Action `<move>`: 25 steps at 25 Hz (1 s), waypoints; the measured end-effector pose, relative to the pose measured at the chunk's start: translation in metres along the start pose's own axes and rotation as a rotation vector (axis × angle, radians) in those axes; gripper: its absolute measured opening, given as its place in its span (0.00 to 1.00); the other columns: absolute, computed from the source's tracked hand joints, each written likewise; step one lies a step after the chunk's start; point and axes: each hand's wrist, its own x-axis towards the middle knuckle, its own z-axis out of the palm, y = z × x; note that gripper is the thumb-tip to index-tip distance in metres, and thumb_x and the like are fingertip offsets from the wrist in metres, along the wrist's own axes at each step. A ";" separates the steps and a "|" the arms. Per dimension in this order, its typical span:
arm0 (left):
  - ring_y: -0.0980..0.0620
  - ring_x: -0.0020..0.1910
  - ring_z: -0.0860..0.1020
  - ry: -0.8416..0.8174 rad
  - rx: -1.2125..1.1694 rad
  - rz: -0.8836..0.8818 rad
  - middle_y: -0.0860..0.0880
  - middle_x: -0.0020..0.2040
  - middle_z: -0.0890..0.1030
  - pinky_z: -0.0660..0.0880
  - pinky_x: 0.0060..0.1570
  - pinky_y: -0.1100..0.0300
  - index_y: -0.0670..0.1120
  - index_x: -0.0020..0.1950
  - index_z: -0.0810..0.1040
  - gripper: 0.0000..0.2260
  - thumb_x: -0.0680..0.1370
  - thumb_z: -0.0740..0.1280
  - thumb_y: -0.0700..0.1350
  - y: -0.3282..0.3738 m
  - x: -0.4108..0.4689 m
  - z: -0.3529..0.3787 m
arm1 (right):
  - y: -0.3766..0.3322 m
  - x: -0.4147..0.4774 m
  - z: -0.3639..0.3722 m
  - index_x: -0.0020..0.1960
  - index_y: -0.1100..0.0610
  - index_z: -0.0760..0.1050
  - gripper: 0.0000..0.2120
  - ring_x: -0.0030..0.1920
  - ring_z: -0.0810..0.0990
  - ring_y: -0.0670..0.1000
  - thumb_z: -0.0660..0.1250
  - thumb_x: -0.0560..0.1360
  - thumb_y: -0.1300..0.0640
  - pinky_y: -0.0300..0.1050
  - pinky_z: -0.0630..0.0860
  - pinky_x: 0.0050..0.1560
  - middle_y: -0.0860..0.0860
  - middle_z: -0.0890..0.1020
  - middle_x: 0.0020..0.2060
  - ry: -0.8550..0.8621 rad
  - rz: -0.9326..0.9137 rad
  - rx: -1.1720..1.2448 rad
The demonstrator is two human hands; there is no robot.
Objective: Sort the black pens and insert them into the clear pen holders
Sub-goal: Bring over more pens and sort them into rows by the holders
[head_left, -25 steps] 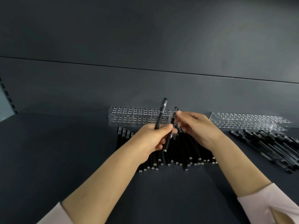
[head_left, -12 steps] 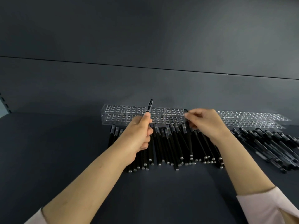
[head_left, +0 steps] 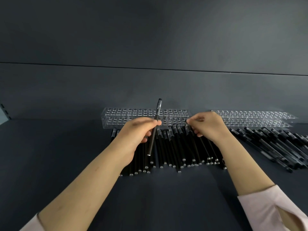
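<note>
**One pen raised, no slot yet filled**

The step in hand is judged to be picking and insertion, at an early stage: no pen is seen standing in either holder. A single black pen (head_left: pixel 155 130) is gripped at mid-barrel by the left hand (head_left: pixel 138 132), fingers curled round it. The pen is held nearly upright, cap end up, in front of the left clear holder (head_left: pixel 116 117).

The right hand (head_left: pixel 206 126) is lowered onto the far ends of the row of black pens (head_left: pixel 175 147), which lies on the dark tabletop (head_left: pixel 66 155) just in front of that holder. Its fingers are curled and thumb and forefinger are drawn together; whether a pen is actually pinched cannot be told.

A second clear holder (head_left: pixel 258 117) and a loose heap of pens (head_left: pixel 275 144) are seen to the right.

Next, the raised pen must be aligned over one hole and lowered straight.
</note>
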 end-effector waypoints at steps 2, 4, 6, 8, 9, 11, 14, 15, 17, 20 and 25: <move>0.56 0.42 0.76 0.026 0.106 0.016 0.54 0.41 0.79 0.73 0.47 0.60 0.51 0.49 0.84 0.06 0.77 0.69 0.50 -0.001 -0.002 0.001 | 0.000 0.000 0.000 0.44 0.59 0.82 0.07 0.30 0.79 0.51 0.70 0.75 0.55 0.46 0.81 0.35 0.55 0.82 0.33 0.022 -0.007 0.000; 0.64 0.42 0.75 0.066 0.297 0.092 0.60 0.43 0.79 0.69 0.42 0.68 0.51 0.52 0.81 0.07 0.78 0.68 0.52 -0.005 -0.003 0.005 | -0.001 0.000 0.000 0.43 0.58 0.81 0.07 0.31 0.80 0.54 0.69 0.75 0.55 0.51 0.83 0.40 0.57 0.82 0.33 0.047 -0.019 0.002; 0.67 0.42 0.74 0.109 0.493 0.176 0.61 0.44 0.77 0.65 0.37 0.74 0.51 0.57 0.78 0.09 0.78 0.67 0.51 -0.010 -0.003 0.011 | -0.003 0.000 0.000 0.42 0.57 0.81 0.07 0.30 0.79 0.53 0.69 0.75 0.55 0.53 0.83 0.41 0.55 0.82 0.31 0.065 -0.027 0.008; 0.64 0.40 0.76 0.139 0.629 0.231 0.58 0.43 0.78 0.67 0.34 0.74 0.50 0.62 0.75 0.13 0.79 0.67 0.51 -0.016 -0.001 0.018 | -0.005 -0.001 0.000 0.42 0.56 0.81 0.07 0.30 0.80 0.53 0.68 0.75 0.54 0.53 0.83 0.41 0.52 0.81 0.30 0.062 -0.037 0.004; 0.62 0.39 0.77 0.148 0.664 0.242 0.56 0.41 0.78 0.68 0.34 0.73 0.49 0.64 0.73 0.15 0.79 0.67 0.50 -0.019 0.000 0.021 | -0.006 -0.001 0.001 0.42 0.56 0.81 0.07 0.31 0.80 0.52 0.68 0.76 0.54 0.53 0.83 0.42 0.51 0.81 0.30 0.060 -0.041 0.002; 0.59 0.38 0.78 0.159 0.705 0.253 0.54 0.39 0.79 0.74 0.36 0.68 0.48 0.67 0.70 0.17 0.79 0.67 0.49 -0.026 0.003 0.026 | -0.006 0.000 0.001 0.42 0.55 0.82 0.07 0.33 0.81 0.52 0.68 0.76 0.53 0.54 0.82 0.44 0.50 0.81 0.31 0.064 -0.057 -0.006; 0.53 0.41 0.79 0.178 0.806 0.301 0.52 0.37 0.79 0.79 0.42 0.58 0.47 0.68 0.69 0.20 0.78 0.67 0.50 -0.034 0.006 0.031 | -0.006 0.001 0.003 0.43 0.55 0.82 0.08 0.36 0.80 0.51 0.68 0.76 0.53 0.54 0.81 0.48 0.49 0.81 0.33 0.064 -0.075 -0.013; 0.53 0.44 0.79 0.182 0.834 0.327 0.52 0.37 0.79 0.79 0.45 0.56 0.47 0.68 0.69 0.21 0.78 0.67 0.51 -0.036 0.007 0.031 | -0.006 0.001 0.004 0.44 0.55 0.82 0.08 0.37 0.80 0.50 0.68 0.76 0.53 0.54 0.81 0.49 0.48 0.81 0.34 0.061 -0.077 -0.018; 0.54 0.44 0.78 0.204 0.850 0.374 0.53 0.37 0.79 0.78 0.46 0.59 0.47 0.68 0.70 0.21 0.78 0.67 0.53 -0.033 0.007 0.029 | -0.008 0.000 0.005 0.44 0.55 0.82 0.08 0.37 0.79 0.49 0.68 0.76 0.53 0.53 0.81 0.48 0.48 0.81 0.34 0.055 -0.084 -0.019; 0.61 0.40 0.77 0.295 0.804 0.403 0.55 0.41 0.80 0.68 0.38 0.73 0.49 0.63 0.74 0.16 0.78 0.67 0.53 -0.016 -0.002 0.008 | -0.017 -0.007 0.008 0.42 0.53 0.82 0.07 0.36 0.78 0.44 0.68 0.76 0.52 0.41 0.76 0.44 0.45 0.80 0.33 0.042 -0.163 -0.076; 0.52 0.55 0.77 0.432 0.815 0.281 0.50 0.55 0.79 0.72 0.54 0.60 0.47 0.62 0.76 0.16 0.77 0.67 0.53 -0.010 -0.022 -0.057 | -0.049 -0.029 0.034 0.44 0.51 0.82 0.04 0.39 0.78 0.38 0.69 0.75 0.53 0.24 0.69 0.40 0.44 0.82 0.38 -0.058 -0.344 -0.096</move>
